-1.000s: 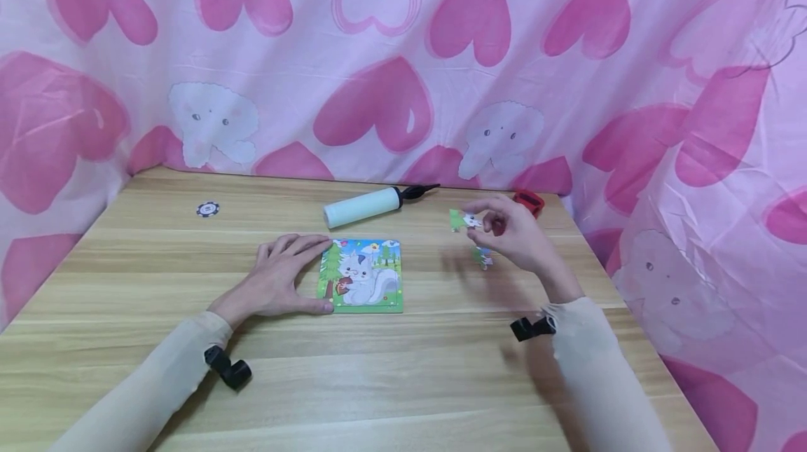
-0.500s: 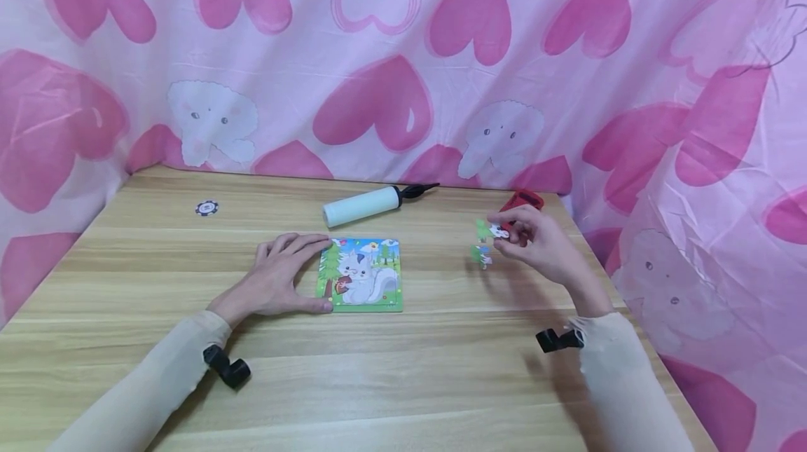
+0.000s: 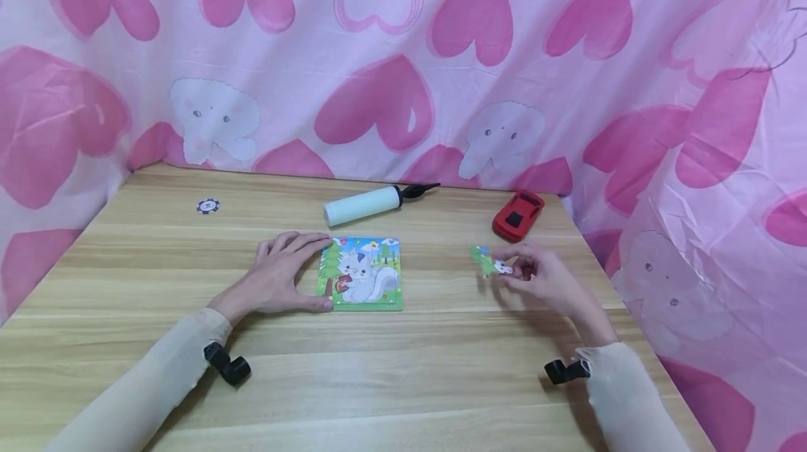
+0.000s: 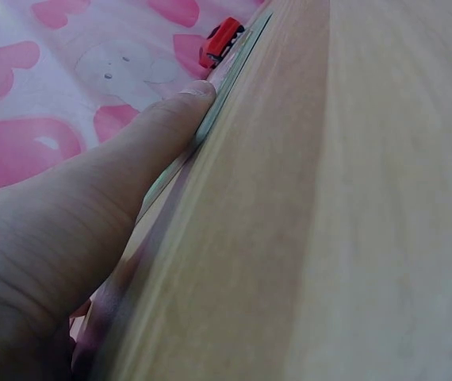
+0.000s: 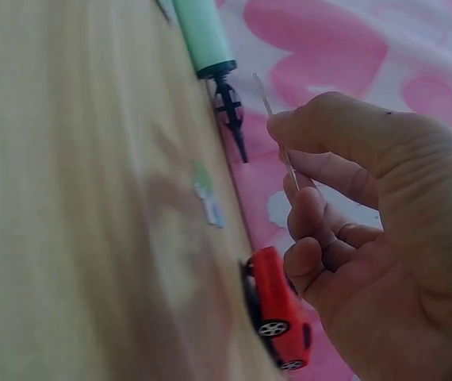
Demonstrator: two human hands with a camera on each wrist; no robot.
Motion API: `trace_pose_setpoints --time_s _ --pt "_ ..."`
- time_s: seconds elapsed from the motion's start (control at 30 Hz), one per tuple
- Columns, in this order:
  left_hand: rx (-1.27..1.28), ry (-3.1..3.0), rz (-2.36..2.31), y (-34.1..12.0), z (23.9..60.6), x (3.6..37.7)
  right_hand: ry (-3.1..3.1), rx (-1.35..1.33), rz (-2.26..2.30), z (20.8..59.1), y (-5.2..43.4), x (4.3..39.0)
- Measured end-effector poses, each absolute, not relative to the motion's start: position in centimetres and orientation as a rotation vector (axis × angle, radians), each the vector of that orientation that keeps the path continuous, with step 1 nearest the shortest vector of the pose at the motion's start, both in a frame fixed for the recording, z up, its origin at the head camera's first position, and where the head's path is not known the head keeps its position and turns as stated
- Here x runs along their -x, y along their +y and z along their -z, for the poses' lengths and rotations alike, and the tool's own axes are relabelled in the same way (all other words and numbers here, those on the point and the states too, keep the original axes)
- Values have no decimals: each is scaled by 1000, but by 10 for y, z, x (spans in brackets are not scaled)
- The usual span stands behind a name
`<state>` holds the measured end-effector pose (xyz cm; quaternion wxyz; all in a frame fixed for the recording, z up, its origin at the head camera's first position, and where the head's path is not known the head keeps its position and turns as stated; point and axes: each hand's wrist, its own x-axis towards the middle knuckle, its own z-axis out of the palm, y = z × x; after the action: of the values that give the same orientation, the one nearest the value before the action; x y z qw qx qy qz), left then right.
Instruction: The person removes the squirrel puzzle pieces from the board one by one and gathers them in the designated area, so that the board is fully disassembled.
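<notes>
"Left of the squirrel puzzle board (image 3: pixel 368 277), what does the head view show?"

"The left hand (image 3: pixel 277 278) rests against that side, fingers spread, thumb at the near corner and forefinger at the far one. Right of the board, the right hand (image 3: pixel 545 280) pinches a loose jigsaw piece (image 3: pixel 502 267) between thumb and fingers."

"Anything else on the counter (image 3: pixel 403 382)?"

"Just beyond the board, a pale green hand pump (image 3: pixel 362 206). Beyond it to the right, a red toy car (image 3: pixel 518 216); beyond it to the left, a poker chip (image 3: pixel 208 207)."

"And the left wrist view?"

"The thumb lies at the board's edge, and the board shows as a thin, flat panel. I'd judge it light and stiff, apt to slide if nudged, so bracing two corners makes sense. How the other fingers lie, I can't tell from there."

"The right wrist view?"

"The pinched piece is seen edge-on, thin and held off the counter. A second jigsaw piece (image 5: pixel 208 198) lies flat below it, also right of the board."

"How would the pinched one handle?"

"Very light, I'd guess, stiff and a bit slippery, with tabs that could fray. I'd take it by its outer edges."
</notes>
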<state>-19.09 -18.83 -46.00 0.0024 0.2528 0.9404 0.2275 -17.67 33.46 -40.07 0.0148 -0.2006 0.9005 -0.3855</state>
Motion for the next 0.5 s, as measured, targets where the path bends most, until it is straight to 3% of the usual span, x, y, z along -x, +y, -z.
trace_pose_setpoints --time_s 0.5 --pt "-785 2952 -711 -188 460 191 2687 566 1170 436 341 172"
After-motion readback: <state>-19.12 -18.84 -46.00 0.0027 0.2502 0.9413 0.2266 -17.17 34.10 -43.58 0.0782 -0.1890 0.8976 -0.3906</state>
